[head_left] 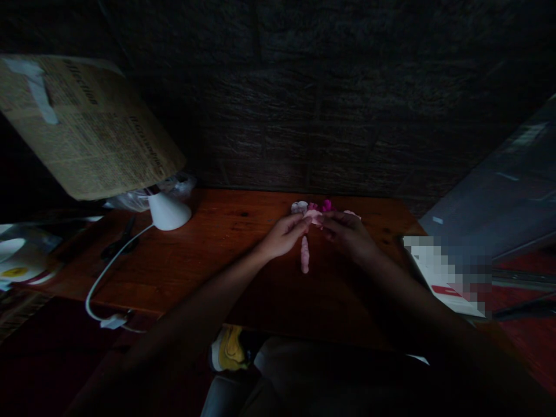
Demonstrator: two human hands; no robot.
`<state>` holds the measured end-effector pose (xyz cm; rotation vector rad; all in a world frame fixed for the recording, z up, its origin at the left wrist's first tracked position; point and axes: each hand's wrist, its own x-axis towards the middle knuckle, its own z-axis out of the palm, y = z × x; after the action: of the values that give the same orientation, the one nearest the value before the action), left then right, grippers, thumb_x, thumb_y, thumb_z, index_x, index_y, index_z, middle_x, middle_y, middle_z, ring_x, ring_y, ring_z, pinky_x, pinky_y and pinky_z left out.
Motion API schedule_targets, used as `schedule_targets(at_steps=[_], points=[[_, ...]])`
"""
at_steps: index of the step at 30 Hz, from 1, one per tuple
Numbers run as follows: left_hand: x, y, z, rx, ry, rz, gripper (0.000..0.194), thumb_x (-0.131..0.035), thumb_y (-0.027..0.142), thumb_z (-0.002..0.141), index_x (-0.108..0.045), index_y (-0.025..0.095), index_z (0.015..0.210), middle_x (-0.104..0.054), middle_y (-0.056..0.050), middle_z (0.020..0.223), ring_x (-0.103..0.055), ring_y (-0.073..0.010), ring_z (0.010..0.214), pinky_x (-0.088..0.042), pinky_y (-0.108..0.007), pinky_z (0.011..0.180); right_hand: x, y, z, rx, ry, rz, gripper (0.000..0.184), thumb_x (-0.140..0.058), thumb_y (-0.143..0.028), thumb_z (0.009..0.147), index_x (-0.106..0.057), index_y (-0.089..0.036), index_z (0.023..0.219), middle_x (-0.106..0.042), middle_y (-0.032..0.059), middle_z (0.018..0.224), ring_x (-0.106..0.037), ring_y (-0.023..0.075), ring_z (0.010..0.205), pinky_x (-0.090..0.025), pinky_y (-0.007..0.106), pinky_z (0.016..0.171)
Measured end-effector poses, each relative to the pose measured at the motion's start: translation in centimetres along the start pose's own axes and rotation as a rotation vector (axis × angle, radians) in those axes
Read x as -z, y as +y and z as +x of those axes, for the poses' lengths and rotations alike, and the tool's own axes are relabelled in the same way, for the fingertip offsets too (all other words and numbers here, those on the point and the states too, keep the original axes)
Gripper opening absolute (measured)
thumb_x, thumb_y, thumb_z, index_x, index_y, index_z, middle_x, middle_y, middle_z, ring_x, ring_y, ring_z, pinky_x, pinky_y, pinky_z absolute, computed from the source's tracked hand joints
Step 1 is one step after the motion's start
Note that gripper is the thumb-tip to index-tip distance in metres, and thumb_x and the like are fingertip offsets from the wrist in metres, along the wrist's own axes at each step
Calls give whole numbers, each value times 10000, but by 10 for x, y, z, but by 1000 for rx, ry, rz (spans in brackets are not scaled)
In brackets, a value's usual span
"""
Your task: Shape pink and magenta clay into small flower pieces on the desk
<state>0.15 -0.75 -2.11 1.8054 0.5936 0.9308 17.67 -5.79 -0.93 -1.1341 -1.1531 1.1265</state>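
Between the fingertips of both hands is a light pink, soft-looking piece (313, 216), perhaps modelling clay; its exact kind is not clear in this dim light. My left hand (286, 234) pinches it from the left, and my right hand (346, 231) closes on its right side. Just below them a rolled, lumpy pink stick (304, 255) lies on the wooden table (208, 260). Behind my fingers sit a whitish lump (299, 207) and a bright magenta lump (327, 205). A pale pink lump (352, 214) shows partly past my right hand.
At the left stands a lamp with a newsprint shade (117, 133), a white base (169, 212) and a white cord (99, 278). Dark scissors (119, 246) and a white cup (21, 260) are nearby. A white box or book (438, 272), partly blurred, lies right. A dark wall (304, 116) rises behind.
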Motion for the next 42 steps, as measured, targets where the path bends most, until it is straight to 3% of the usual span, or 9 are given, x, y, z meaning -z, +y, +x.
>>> schedule_targets(at_steps=[10,18,23,35,42], points=[[3,8,-3,-48,-31,83,367,-445,441,953,-628,144,842,-549,9,676,-511,-107,637,-410,-240,639,0,4,-2,-2,-90,-25,318,-781,-484,725,-762,-203,872,-626,-10,693,-458,86,554,-350,237,513],[2,8,-3,-79,-23,53,402,-490,487,928,-539,157,705,-444,35,622,-426,-88,587,-352,-229,576,-3,-4,-4,-8,-72,26,315,-839,-434,651,-762,-203,851,-621,-19,702,-442,77,562,-335,230,510],[1,6,-1,-26,-7,17,431,-479,540,914,-536,160,719,-451,37,617,-439,-90,580,-351,-234,579,-4,-6,-4,-21,-49,74,298,-843,-411,640,-752,-202,832,-617,-24,688,-433,73,551,-320,224,501],[2,9,-4,-73,0,109,330,-465,382,924,-482,170,672,-394,51,597,-377,-84,572,-324,-225,568,-3,0,-2,-14,-33,49,344,-811,-482,664,-754,-191,840,-591,-20,650,-435,74,524,-322,232,490],[0,8,0,-67,57,43,393,-501,509,914,-517,166,721,-437,38,628,-416,-91,609,-361,-223,587,-1,1,0,-16,-19,69,309,-813,-432,656,-736,-183,821,-587,-25,628,-442,79,521,-331,237,493]])
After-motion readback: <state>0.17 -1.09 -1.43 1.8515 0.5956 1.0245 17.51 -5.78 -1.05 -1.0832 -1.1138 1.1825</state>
